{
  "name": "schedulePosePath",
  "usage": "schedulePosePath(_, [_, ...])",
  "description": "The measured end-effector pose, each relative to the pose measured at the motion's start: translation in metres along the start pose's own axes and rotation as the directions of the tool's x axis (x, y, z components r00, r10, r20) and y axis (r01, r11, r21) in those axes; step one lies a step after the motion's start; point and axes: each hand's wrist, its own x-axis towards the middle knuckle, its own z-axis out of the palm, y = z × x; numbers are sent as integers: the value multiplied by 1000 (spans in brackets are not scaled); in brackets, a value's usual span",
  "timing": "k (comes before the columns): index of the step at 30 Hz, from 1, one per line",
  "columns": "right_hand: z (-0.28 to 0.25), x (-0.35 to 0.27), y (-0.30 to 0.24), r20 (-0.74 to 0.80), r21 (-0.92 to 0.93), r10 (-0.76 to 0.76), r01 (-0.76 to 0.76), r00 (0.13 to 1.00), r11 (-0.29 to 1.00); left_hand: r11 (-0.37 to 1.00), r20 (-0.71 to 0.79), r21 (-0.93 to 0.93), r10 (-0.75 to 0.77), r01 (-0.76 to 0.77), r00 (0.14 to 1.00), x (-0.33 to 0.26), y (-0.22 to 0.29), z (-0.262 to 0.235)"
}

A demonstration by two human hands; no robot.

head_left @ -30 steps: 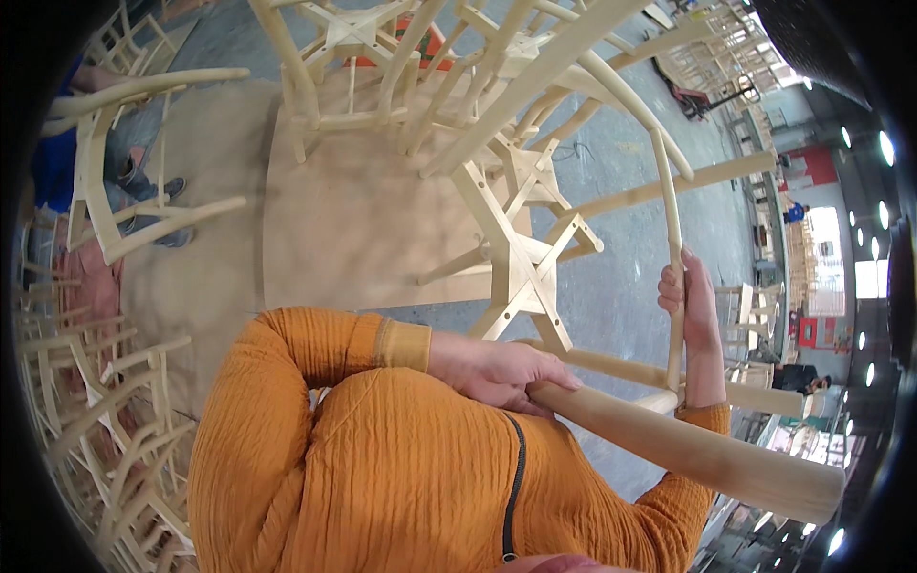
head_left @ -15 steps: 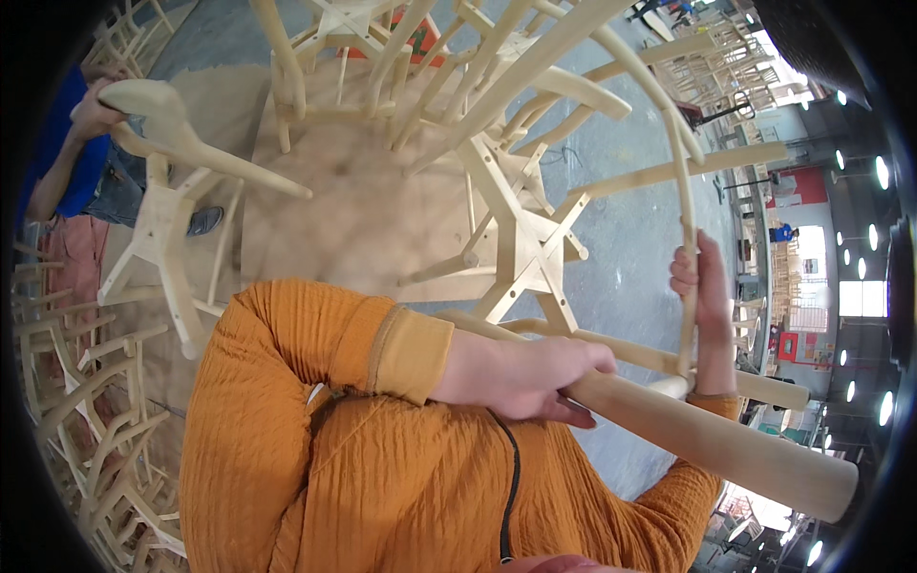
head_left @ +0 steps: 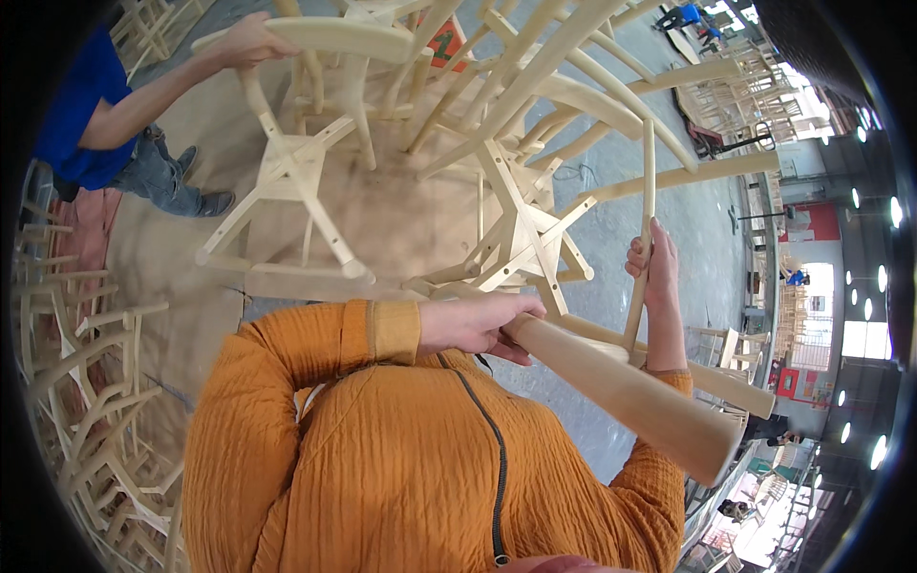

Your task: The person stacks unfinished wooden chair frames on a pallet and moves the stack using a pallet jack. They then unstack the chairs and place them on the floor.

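Observation:
My left hand [head_left: 482, 325] is wrapped round the narrower end of a thick, round wooden chair leg [head_left: 630, 396], which widens toward the lower right. My right hand [head_left: 654, 265] grips a thin wooden rod [head_left: 642, 224], held nearly upright. Both pieces look like parts of one bare-wood chair frame, but where they join is hidden. Beyond my hands is a chair frame with an X-shaped brace [head_left: 528, 229]; whether it belongs to the same chair I cannot tell.
At the left a co-worker in blue [head_left: 81, 124] grips another chair frame [head_left: 291, 172] by its curved top rail. Several bare chair frames [head_left: 95, 401] are stacked at the lower left. More stand ahead near a red-orange sign [head_left: 447, 46]. A pallet jack [head_left: 712, 141] is at the right.
Both my hands have shifted left in view, with the thick leg and the rod. The co-worker has stepped forward, and their chair frame has moved right, nearer to me.

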Motion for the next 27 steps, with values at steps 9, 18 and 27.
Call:
schedulePosePath(9, [-12, 7, 9, 116, -112, -55, 68, 992, 991, 999, 187, 30, 37, -43, 982, 13, -18, -26])
schedulePosePath(18, [-71, 25, 35, 119, -118, -147, 160, 982, 980, 645, -347, 28, 722, -763, 598, 16, -39, -188])
schedulePosePath(27, [-108, 32, 72, 107, -91, -177, 187, 978, 978, 668, -698, -48, 509, -742, 504, 28, -81, -248])
